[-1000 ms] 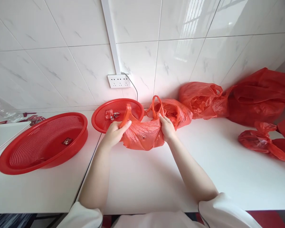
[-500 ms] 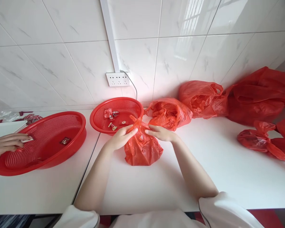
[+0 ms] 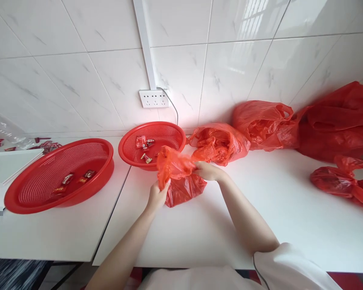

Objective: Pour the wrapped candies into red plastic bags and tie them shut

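Bag [image 3: 186, 191] between hands over table [image 3: 230, 225], just in front of small basket [image 3: 167, 135]. Left hand [image 3: 157, 197] fingers pinch crumpled top, right hand [image 3: 211, 171] fingers pinch opposite side, probably cos thin plastic flops otherwise.

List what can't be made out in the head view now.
Held red bag: contents, head view, hidden by its crumpled plastic.
Right hand: fingertips, head view, hidden by that plastic.
Big far-right bag: remainder, cut off by head view's right edge.
Small packets: print, head view, too small.
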Tool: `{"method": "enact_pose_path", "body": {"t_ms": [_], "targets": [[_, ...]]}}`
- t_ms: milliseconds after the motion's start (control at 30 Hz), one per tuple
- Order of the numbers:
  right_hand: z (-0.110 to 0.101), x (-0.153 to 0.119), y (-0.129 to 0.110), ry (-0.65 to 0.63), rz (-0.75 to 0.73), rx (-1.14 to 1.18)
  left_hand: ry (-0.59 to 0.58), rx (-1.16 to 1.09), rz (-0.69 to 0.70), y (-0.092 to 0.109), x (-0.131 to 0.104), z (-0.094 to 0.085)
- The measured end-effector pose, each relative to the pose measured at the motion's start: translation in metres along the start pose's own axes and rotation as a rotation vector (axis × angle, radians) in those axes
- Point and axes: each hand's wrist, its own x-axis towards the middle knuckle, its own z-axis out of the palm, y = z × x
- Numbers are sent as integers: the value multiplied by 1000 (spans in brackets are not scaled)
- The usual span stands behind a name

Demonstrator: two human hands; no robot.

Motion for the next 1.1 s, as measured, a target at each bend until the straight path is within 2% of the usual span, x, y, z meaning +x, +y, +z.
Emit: {"method": "enact_pose_path", "body": {"t_ms": [167,267,400,500,667,733,800,867,967,1033,1100], "targets": [[21,14,-10,412,-26,287,152,-191,51,27,22,2],[38,15,-20,529,-20,297,164,-235,101,40,27,14],[49,10,-26,498,-71,79,147,-262,133,34,28,32],[54,10,-23,459,-15,-95,131,-319,73,25,23,36],[67,16,-15,410,27,-99,-132,-439,159,21,16,28],[72,17,-13,384,20,-73,-129,-442,98,18,19,24],[74,19,-13,358,4,-42,-56,-452,-24,13,24,21],[74,20,-14,330,-36,66,20,-460,-83,9,28,19],[73,21,-17,300,-104,516,89,-449,-49,12,30,16],[73,22,-19,325,-111,838,73,-465,2,19,29,12],[75,22,-20,380,-99,992,-7,-511,42,28,28,8]]}}
